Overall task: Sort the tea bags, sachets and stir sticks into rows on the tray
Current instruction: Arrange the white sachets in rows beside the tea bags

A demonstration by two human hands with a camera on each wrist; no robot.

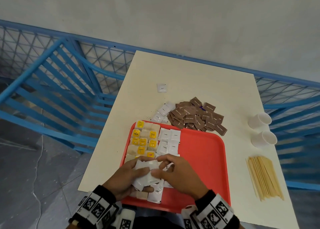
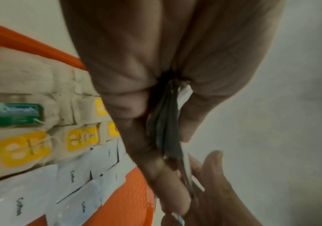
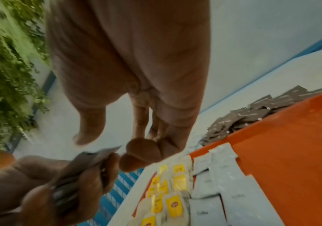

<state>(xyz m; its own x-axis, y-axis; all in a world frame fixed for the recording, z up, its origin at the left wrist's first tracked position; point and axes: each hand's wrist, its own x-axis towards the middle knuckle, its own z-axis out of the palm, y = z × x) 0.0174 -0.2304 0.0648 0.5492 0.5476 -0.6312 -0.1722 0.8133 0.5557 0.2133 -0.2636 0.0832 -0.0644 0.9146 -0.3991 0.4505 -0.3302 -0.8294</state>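
A red tray lies at the table's near edge. Tea bags with yellow tags fill its left side, and white coffee sachets lie in columns beside them. Over the tray's near left part, my left hand grips a stack of white sachets, seen edge-on in the left wrist view as the stack between thumb and fingers. My right hand pinches the top of that stack with thumb and curled fingers. Brown sachets are piled beyond the tray. Wooden stir sticks lie at the right.
Loose white sachets sit left of the brown pile, and one more lies farther back. Two white paper cups lie on their sides at the right edge. A blue railing borders the table. The tray's right half shows bare red.
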